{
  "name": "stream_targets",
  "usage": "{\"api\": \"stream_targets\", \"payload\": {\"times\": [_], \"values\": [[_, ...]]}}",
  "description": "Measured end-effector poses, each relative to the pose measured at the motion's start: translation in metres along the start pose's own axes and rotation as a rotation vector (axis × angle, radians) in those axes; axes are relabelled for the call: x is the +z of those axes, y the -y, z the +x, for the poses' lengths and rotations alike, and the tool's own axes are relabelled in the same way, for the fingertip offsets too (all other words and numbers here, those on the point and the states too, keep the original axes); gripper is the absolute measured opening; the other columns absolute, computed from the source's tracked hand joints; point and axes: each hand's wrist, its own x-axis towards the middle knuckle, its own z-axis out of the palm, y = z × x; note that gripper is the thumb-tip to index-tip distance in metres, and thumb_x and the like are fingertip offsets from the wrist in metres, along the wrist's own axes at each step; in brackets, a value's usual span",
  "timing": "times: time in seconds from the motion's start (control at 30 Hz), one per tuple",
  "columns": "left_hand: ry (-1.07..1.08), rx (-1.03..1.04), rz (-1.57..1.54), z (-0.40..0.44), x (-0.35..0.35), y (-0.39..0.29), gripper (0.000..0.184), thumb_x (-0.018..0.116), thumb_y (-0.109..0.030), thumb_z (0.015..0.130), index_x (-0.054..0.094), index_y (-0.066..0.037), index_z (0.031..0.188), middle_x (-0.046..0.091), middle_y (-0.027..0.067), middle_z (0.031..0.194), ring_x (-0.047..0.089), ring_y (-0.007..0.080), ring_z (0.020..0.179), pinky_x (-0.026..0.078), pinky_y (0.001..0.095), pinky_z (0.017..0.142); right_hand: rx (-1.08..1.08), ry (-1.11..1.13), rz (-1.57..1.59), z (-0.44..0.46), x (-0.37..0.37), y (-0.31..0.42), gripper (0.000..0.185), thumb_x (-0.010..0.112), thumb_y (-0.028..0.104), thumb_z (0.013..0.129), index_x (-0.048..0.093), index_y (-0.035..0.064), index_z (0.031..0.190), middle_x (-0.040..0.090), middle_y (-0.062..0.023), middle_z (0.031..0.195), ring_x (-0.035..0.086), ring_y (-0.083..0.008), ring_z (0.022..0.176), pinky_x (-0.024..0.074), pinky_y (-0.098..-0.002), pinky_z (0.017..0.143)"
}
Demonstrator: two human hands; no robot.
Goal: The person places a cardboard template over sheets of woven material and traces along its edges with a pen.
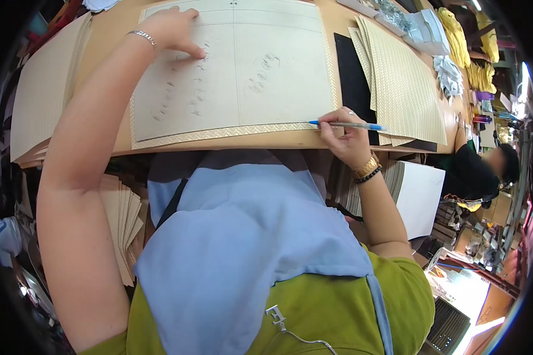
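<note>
A pale board with pencilled writing and ruled lines lies in front of me on a cream sheet with a woven pattern, whose border shows along the board's near and right edges. My left hand rests on the board's upper left, thumb and forefinger spread apart; its other fingers are partly hidden. At the lower right corner my right hand grips a ballpoint pen with a clear barrel and blue ends. The pen lies nearly level, one blue end by the sheet's near edge.
Stacks of similar cream sheets stand left and right on the table. Under the right stack is a black sheet. Farther right are a plastic-wrapped pack and yellow bundles. A person in black is at the far right.
</note>
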Motion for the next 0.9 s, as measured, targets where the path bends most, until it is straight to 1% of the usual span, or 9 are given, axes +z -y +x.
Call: {"api": "stream_targets", "payload": {"times": [0.1, 0.17, 0.3, 0.43, 0.47, 0.73, 0.8, 0.87, 0.9], "values": [[0.018, 0.003, 0.075, 0.001, -0.001, 0.0, 0.106, 0.077, -0.064, 0.06, 0.039, -0.012, 0.144, 0.057, 0.0202, 0.126, 0.058, 0.0344, 0.115, 0.051, 0.0407, 0.093, 0.054, 0.003, 0.002, -0.004, -0.007, -0.006, 0.005, 0.069, 0.003, 0.077, 0.066, 0.0046, 0.081, 0.065, -0.0089, 0.074, 0.061, -0.0217, 0.067, 0.049, -0.0317, 0.063], [0.015, 0.011, 0.069, 0.003, 0.0, 0.001, 0.108, 0.077, -0.065, 0.059, 0.038, -0.012, 0.145, 0.056, 0.0207, 0.128, 0.058, 0.0352, 0.115, 0.05, 0.0411, 0.094, 0.121, -0.047, 0.044, -0.011, -0.013, -0.021, 0.005, 0.069, 0.003, 0.077, 0.066, 0.0048, 0.081, 0.065, -0.0085, 0.071, 0.062, -0.0217, 0.066, 0.0494, -0.0316, 0.064], [0.007, 0.01, 0.065, 0.004, 0.001, 0.003, 0.109, 0.077, -0.065, 0.058, 0.038, -0.013, 0.145, 0.054, 0.0211, 0.131, 0.057, 0.0361, 0.116, 0.05, 0.0426, 0.094, -0.074, 0.043, -0.008, 0.001, -0.005, 0.001, 0.005, 0.069, 0.004, 0.076, 0.065, 0.0049, 0.08, 0.065, -0.0086, 0.074, 0.063, -0.0233, 0.07, 0.0506, -0.0326, 0.065], [0.019, 0.002, 0.039, 0.004, 0.0, 0.004, 0.109, 0.078, -0.064, 0.058, 0.038, -0.014, 0.146, 0.052, 0.021, 0.132, 0.057, 0.0366, 0.117, 0.05, 0.0427, 0.094, 0.034, 0.023, 0.01, 0.0, -0.006, -0.009, 0.005, 0.069, 0.004, 0.076, 0.066, 0.0049, 0.08, 0.065, -0.0082, 0.075, 0.064, -0.0226, 0.071, 0.0508, -0.0324, 0.066], [0.012, 0.003, 0.031, 0.004, 0.003, 0.005, 0.108, 0.078, -0.063, 0.058, 0.037, -0.014, 0.146, 0.052, 0.0209, 0.133, 0.056, 0.0367, 0.117, 0.05, 0.0427, 0.094, 0.136, 0.007, 0.025, -0.005, -0.012, -0.015, 0.005, 0.069, 0.005, 0.076, 0.066, 0.0049, 0.08, 0.065, -0.0078, 0.074, 0.063, -0.0223, 0.071, 0.0509, -0.0332, 0.066], [0.019, -0.019, 0.016, 0.0, -0.002, 0.002, 0.109, 0.079, -0.063, 0.057, 0.038, -0.015, 0.146, 0.048, 0.0212, 0.136, 0.056, 0.0373, 0.117, 0.05, 0.0427, 0.095, -0.086, 0.055, -0.014, 0.012, 0.007, 0.012, 0.006, 0.07, 0.006, 0.076, 0.064, 0.006, 0.078, 0.064, -0.0078, 0.074, 0.06, -0.0236, 0.067, 0.0488, -0.0323, 0.063], [-0.004, -0.019, 0.028, 0.001, 0.003, 0.003, 0.109, 0.079, -0.062, 0.057, 0.038, -0.015, 0.146, 0.048, 0.0214, 0.137, 0.057, 0.0374, 0.116, 0.05, 0.0407, 0.094, 0.032, 0.023, 0.048, 0.005, -0.005, 0.001, 0.005, 0.069, 0.005, 0.077, 0.065, 0.0046, 0.079, 0.065, -0.0079, 0.075, 0.061, -0.0203, 0.068, 0.0488, -0.031, 0.063], [0.005, -0.016, -0.008, 0.0, 0.006, 0.004, 0.109, 0.078, -0.064, 0.058, 0.037, -0.017, 0.147, 0.047, 0.0215, 0.138, 0.054, 0.0378, 0.12, 0.045, 0.0473, 0.099, 0.156, -0.022, 0.058, -0.007, -0.016, -0.021, 0.005, 0.069, 0.004, 0.077, 0.064, 0.0034, 0.078, 0.065, -0.0081, 0.076, 0.062, -0.0178, 0.069, 0.049, -0.0295, 0.064], [0.007, -0.013, -0.022, 0.0, 0.005, 0.005, 0.109, 0.077, -0.065, 0.058, 0.037, -0.018, 0.148, 0.047, 0.0215, 0.138, 0.053, 0.038, 0.122, 0.043, 0.0505, 0.102, 0.216, 0.015, 0.086, -0.011, -0.023, -0.025, 0.005, 0.065, 0.004, 0.084, 0.066, 0.0015, 0.088, 0.067, -0.0075, 0.082, 0.065, -0.0142, 0.078, 0.0506, -0.0268, 0.07]]}}
